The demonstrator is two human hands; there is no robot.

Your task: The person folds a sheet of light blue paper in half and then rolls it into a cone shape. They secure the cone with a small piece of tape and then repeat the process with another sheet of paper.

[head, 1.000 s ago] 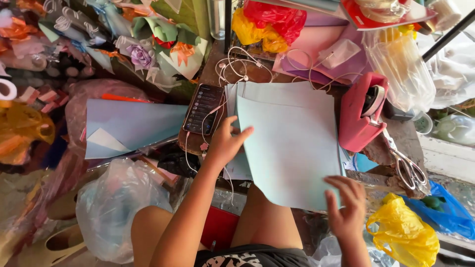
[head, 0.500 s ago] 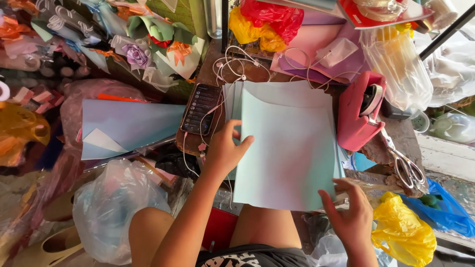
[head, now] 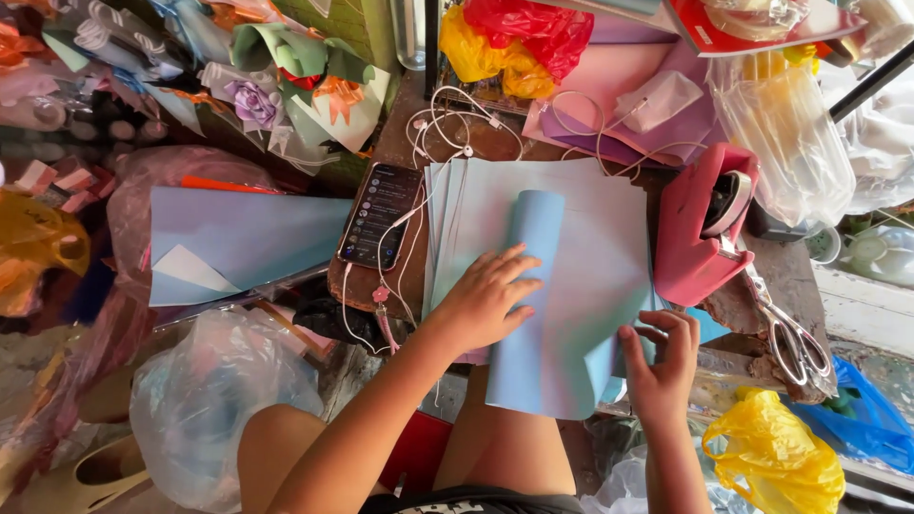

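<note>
A stack of pale blue paper sheets (head: 590,238) lies on a small brown table (head: 390,143). The top sheet (head: 533,314) is curled over from its left side into a long roll that widens toward me. My left hand (head: 481,300) presses flat on the left side of this roll. My right hand (head: 662,357) pinches the sheet's right edge near the bottom corner. Both hands touch the same sheet.
A phone (head: 381,214) with white earphone cable lies left of the stack. A pink tape dispenser (head: 700,224) and scissors (head: 790,338) sit to the right. More blue sheets (head: 238,238), plastic bags (head: 205,409), a yellow bag (head: 776,457) and paper flowers (head: 286,81) surround the table.
The top sheet lay flat before; it is now curled into a roll. My left hand moved right onto the roll, and my right hand rose to grip the sheet's right edge.
</note>
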